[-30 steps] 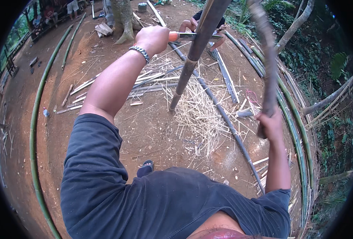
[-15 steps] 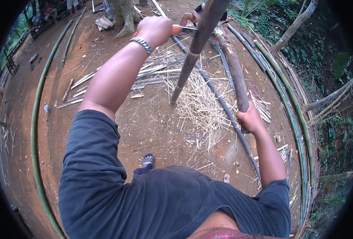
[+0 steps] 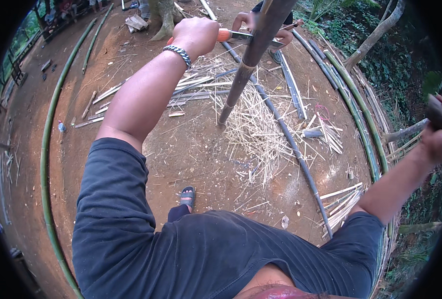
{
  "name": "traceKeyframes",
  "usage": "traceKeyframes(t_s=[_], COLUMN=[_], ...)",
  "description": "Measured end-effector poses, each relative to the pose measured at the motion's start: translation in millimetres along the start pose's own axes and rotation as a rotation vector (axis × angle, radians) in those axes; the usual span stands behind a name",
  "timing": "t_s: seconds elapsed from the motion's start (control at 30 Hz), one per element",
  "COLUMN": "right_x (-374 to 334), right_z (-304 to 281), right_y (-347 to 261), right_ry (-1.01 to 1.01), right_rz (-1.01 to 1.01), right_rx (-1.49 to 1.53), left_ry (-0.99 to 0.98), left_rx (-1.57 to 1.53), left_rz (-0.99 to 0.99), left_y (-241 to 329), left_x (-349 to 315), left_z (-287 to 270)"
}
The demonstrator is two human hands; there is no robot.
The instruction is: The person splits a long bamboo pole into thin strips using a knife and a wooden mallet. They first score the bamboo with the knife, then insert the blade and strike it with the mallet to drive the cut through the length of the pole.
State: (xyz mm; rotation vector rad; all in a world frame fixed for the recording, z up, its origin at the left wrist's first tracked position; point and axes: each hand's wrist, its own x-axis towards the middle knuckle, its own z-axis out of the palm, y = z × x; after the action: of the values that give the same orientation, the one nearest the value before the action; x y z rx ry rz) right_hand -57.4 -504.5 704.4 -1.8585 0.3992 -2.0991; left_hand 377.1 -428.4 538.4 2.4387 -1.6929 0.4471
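Knife [image 3: 248, 36] in the clamped left hand [image 3: 196, 35] bites the pole [image 3: 246, 65]; right hand [image 3: 438, 132], grip unclear, is off it, so it could topple.

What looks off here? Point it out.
Nothing is plainly broken. The ground is littered with straw-like shavings and split strips around the upright bamboo pole. The left hand holds an orange-handled blade against the pole; the right hand is out at the frame's edge.

Right hand [image 3: 433, 134] swung out right, off pole [image 3: 253, 55].
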Motion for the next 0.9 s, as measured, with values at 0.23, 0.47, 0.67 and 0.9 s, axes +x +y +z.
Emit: traceKeyframes(t_s=[0.23,0.47,0.67,0.9], right_x=[-288,-155,-226,-243], right_z=[-65,-60,-76,-75], right_y=[123,89,122,107], right_ry=[-0.852,-0.386,-0.382,-0.625], right_rz=[1.113,0.887,0.818,1.200], right_rx=[-0.489,-0.252,-0.421,-0.394], left_ry=[-0.100,-0.048,-0.091,-0.116], left_rx=[-0.127,-0.457,-0.428,-0.283], left_rz=[0.022,0.000,0.011,0.050], left_y=[0,57,74,65], left_x=[4,-8,13,22], left_z=[60,146,139,117])
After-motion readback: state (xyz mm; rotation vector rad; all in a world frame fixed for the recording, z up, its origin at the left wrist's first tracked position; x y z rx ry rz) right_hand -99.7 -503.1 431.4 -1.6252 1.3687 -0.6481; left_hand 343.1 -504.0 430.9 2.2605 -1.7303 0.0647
